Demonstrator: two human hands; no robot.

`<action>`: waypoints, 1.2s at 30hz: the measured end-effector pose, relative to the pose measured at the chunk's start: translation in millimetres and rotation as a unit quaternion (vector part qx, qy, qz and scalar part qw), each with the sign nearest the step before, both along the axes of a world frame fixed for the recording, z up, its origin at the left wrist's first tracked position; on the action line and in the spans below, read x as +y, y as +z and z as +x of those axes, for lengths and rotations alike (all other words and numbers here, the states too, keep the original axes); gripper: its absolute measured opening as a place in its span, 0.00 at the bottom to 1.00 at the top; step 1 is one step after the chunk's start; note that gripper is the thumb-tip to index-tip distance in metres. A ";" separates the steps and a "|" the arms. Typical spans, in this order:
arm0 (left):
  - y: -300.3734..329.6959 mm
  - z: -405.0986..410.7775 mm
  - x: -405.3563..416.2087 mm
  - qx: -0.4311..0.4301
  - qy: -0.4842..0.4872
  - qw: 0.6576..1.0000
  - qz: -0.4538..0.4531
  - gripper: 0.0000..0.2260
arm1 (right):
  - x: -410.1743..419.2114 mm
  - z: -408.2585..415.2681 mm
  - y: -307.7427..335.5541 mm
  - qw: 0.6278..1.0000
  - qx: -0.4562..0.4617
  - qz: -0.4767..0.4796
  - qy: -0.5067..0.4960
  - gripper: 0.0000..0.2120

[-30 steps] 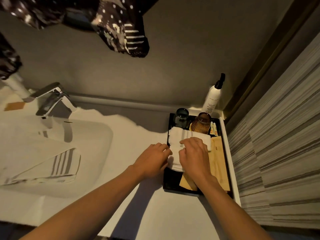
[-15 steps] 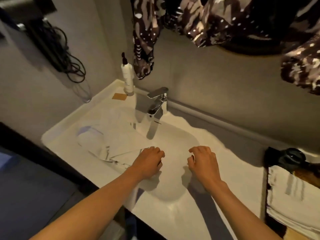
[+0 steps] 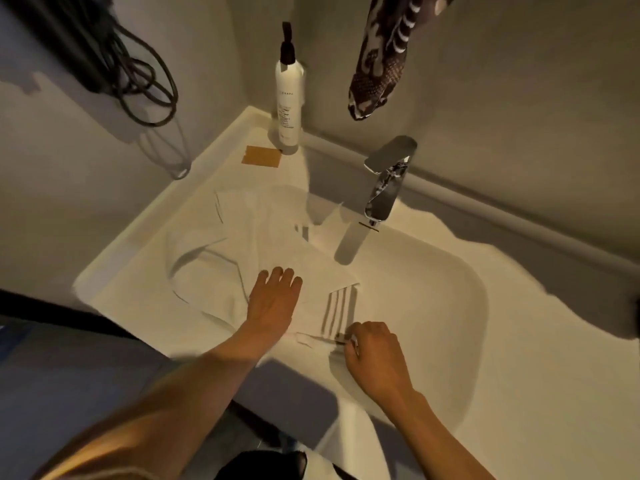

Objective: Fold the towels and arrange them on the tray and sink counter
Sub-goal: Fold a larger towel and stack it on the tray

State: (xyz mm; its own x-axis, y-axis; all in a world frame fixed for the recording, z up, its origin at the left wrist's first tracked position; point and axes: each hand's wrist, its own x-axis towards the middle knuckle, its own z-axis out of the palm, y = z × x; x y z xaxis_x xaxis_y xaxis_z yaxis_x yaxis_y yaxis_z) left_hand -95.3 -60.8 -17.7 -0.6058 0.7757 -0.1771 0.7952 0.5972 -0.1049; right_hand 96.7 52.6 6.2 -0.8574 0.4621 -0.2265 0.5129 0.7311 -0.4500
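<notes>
1. The towel [image 3: 277, 258], white with grey stripes at one end, lies rumpled across the left half of the sink basin [image 3: 450, 289] and spills onto the counter [image 3: 519, 358] edge at the left. It is unfolded and needs a flat start.
2. Your left hand [image 3: 273, 303] lies flat and released, palm down, fingers spread on the middle of the cloth. Judged purpose: it pins the towel so the fabric does not slide when the other end is pulled.
3. Your right hand [image 3: 375, 358] is curled at the near striped corner, fingertips pinching the towel's edge just beside the stripes. Judged purpose: it takes the corner to draw it out or lift it for the first fold.
4. The faucet [image 3: 388, 181] overhangs the far side of the basin, just beyond the cloth; lift clear of it.
5. A pump bottle [image 3: 289, 95] stands in the far left corner, with a small tan card [image 3: 262, 156] near it on the counter. Both are apart from the towel.
6. The tray is not in view.
7. Status, as judged: this towel's fold is not yet begun.
</notes>
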 end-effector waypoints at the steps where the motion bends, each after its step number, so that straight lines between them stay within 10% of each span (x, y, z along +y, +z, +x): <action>1: 1.7 -6.1 4.6 0.011 -0.015 1.000 -0.006 0.13 | -0.2 0.0 -1.7 1.000 -0.003 -0.001 0.002 0.12; 7: 46.2 -31.1 16.0 -0.148 -0.031 0.978 0.147 0.06 | 1.2 -9.1 7.9 0.998 -0.016 -0.008 -0.053 0.13; 11: 131.7 -27.4 28.3 -0.308 -0.085 0.927 0.196 0.03 | 3.7 -39.5 47.7 0.980 0.144 -0.017 -0.132 0.31; 15: 204.7 3.1 35.9 -0.360 -0.131 0.887 0.259 0.02 | 15.0 -52.1 95.0 0.970 0.132 -0.175 -0.106 0.12; 25: 319.1 71.6 49.8 -0.249 -0.143 0.937 0.201 0.17 | 63.0 62.8 219.2 0.962 0.176 -0.209 0.001 0.18; 36: 346.7 165.1 131.5 -0.003 -0.219 0.942 0.256 0.14 | 177.9 209.4 306.7 0.952 0.296 0.062 -0.051 0.23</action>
